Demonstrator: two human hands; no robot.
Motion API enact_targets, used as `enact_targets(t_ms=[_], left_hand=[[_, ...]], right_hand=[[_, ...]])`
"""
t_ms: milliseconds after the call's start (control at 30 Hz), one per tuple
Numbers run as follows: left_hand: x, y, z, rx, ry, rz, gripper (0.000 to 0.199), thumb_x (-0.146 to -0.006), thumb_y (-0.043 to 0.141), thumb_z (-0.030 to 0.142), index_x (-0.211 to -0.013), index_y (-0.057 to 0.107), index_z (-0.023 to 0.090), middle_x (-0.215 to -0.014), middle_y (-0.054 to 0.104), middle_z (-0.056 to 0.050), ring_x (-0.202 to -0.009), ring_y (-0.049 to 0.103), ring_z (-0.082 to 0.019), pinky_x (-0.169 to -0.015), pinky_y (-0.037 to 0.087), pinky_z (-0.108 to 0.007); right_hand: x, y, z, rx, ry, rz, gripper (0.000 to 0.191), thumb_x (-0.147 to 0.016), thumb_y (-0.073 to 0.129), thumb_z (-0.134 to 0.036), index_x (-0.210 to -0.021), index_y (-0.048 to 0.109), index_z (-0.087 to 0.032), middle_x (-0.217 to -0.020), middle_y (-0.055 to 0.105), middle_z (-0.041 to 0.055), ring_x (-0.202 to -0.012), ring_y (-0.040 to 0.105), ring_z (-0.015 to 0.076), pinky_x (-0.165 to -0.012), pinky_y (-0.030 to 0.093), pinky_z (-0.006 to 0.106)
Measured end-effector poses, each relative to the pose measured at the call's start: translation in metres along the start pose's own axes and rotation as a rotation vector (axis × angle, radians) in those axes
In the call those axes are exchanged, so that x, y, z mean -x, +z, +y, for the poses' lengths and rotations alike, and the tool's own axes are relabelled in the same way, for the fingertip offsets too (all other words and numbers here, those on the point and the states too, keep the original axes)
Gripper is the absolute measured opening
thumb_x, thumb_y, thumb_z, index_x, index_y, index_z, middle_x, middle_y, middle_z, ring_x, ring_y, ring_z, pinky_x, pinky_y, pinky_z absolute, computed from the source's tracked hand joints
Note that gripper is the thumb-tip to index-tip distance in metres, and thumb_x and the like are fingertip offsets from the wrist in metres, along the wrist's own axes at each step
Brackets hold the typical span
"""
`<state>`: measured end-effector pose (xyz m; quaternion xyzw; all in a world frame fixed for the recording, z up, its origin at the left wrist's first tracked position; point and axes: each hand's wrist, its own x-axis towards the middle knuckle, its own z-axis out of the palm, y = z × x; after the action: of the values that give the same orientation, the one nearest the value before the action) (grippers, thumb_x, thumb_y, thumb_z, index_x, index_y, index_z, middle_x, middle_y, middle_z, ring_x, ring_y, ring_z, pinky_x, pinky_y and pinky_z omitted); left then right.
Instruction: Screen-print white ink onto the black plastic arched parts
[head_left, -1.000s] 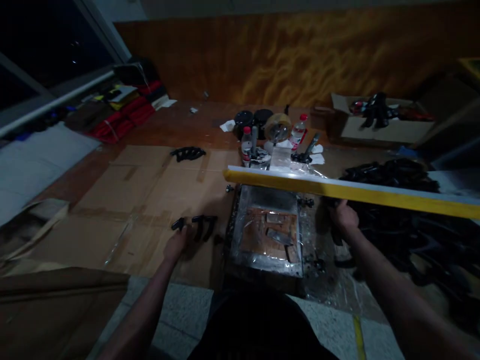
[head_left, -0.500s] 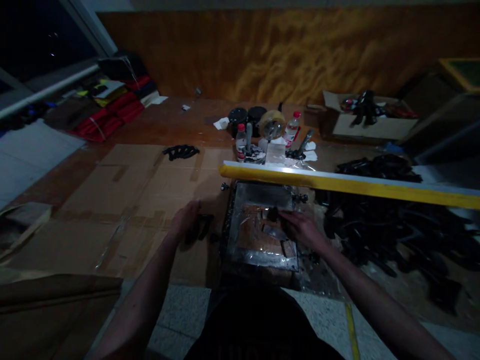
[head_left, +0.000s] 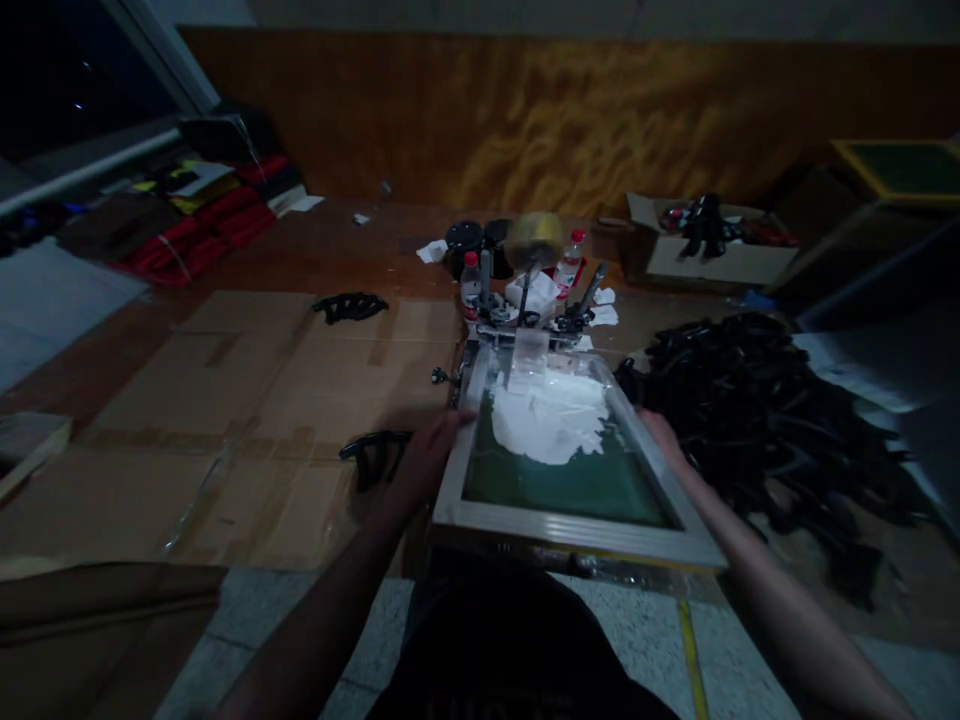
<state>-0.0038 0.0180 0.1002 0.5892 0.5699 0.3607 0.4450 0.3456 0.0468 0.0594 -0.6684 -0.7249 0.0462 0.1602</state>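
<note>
A metal-framed silk screen (head_left: pixel 570 525) lies lowered in front of me, with green mesh (head_left: pixel 562 490) and a thick patch of white ink (head_left: pixel 547 420) on it. My right hand (head_left: pixel 660 435) is shut on its right rail. My left hand (head_left: pixel 427 462) lies at the left rail, its grip unclear. A black plastic part (head_left: pixel 373 455) sits on the cardboard just left of that hand, apart from it. The screen hides the printing bed beneath it.
Hinge clamps (head_left: pixel 532 315) hold the screen's far edge. Beyond stand plastic bottles (head_left: pixel 470 285) and a tape roll (head_left: pixel 534 235). A heap of black parts (head_left: pixel 757 420) lies to the right, a cardboard box (head_left: pixel 712 250) behind it. Cardboard sheets (head_left: pixel 300 400) cover the left side.
The screen has swung down from its raised position over the bed. My right hand has moved from the bed to the right rail, and my left hand from the black part to the left rail.
</note>
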Motion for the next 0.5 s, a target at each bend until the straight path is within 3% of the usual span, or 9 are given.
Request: enact_targets(t_ms=[100, 200, 267, 333, 400, 500], left_hand=[[0.017, 0.018, -0.044, -0.029, -0.190, -0.071, 0.058, -0.091, 0.046, 0.047, -0.139, 0.053, 0.015, -0.106, 0.073, -0.010, -0.098, 0.068, -0.025, -0.087, 0.054, -0.038], [0.018, 0.035, -0.077, -0.084, -0.263, -0.099, 0.068, -0.091, 0.049, 0.043, -0.152, 0.035, 0.017, -0.117, 0.071, -0.012, -0.103, 0.069, -0.027, -0.091, 0.053, -0.040], [0.014, 0.040, -0.089, -0.103, -0.259, -0.111, 0.067, -0.092, 0.048, 0.044, -0.153, 0.034, 0.020, -0.130, 0.066, -0.013, -0.111, 0.066, -0.028, -0.096, 0.050, -0.041], [0.011, 0.041, -0.094, -0.103, -0.254, -0.125, 0.066, -0.092, 0.048, 0.045, -0.152, 0.035, 0.021, -0.135, 0.063, -0.012, -0.114, 0.065, -0.028, -0.098, 0.050, -0.042], [0.010, 0.040, -0.095, -0.116, -0.257, -0.126, 0.065, -0.092, 0.049, 0.045, -0.151, 0.037, 0.020, -0.132, 0.065, -0.012, -0.113, 0.065, -0.028, -0.099, 0.049, -0.042], [0.010, 0.039, -0.094, -0.112, -0.253, -0.113, 0.065, -0.091, 0.051, 0.043, -0.151, 0.038, 0.018, -0.131, 0.065, -0.012, -0.114, 0.065, -0.027, -0.100, 0.049, -0.040]], right_hand=[[-0.033, -0.012, -0.010, 0.000, 0.046, 0.117, 0.036, -0.089, 0.051, -0.022, -0.117, 0.069, -0.009, -0.110, 0.072, 0.0158, -0.096, 0.068, 0.0230, -0.082, 0.052, 0.029], [-0.063, -0.006, -0.062, -0.003, -0.148, 0.075, 0.059, -0.083, 0.065, -0.025, -0.138, 0.052, -0.008, -0.144, 0.049, 0.0229, -0.127, 0.050, 0.0320, -0.101, 0.044, 0.040], [-0.069, 0.003, -0.097, 0.051, -0.253, -0.115, 0.049, -0.084, 0.065, -0.024, -0.130, 0.057, -0.011, -0.136, 0.056, 0.0210, -0.124, 0.051, 0.0324, -0.100, 0.044, 0.040], [-0.060, 0.012, -0.117, 0.110, -0.290, -0.320, 0.028, -0.087, 0.059, -0.020, -0.114, 0.065, -0.015, -0.116, 0.067, 0.0156, -0.110, 0.058, 0.0286, -0.090, 0.047, 0.035], [-0.039, 0.016, -0.120, 0.139, -0.345, -0.440, 0.020, -0.089, 0.053, -0.016, -0.104, 0.066, -0.017, -0.104, 0.069, 0.0126, -0.101, 0.061, 0.0256, -0.081, 0.047, 0.031], [-0.008, 0.011, -0.107, 0.091, -0.584, -0.524, 0.023, -0.088, 0.049, -0.011, -0.102, 0.066, -0.016, -0.102, 0.069, 0.0108, -0.099, 0.061, 0.0231, -0.079, 0.045, 0.030]])
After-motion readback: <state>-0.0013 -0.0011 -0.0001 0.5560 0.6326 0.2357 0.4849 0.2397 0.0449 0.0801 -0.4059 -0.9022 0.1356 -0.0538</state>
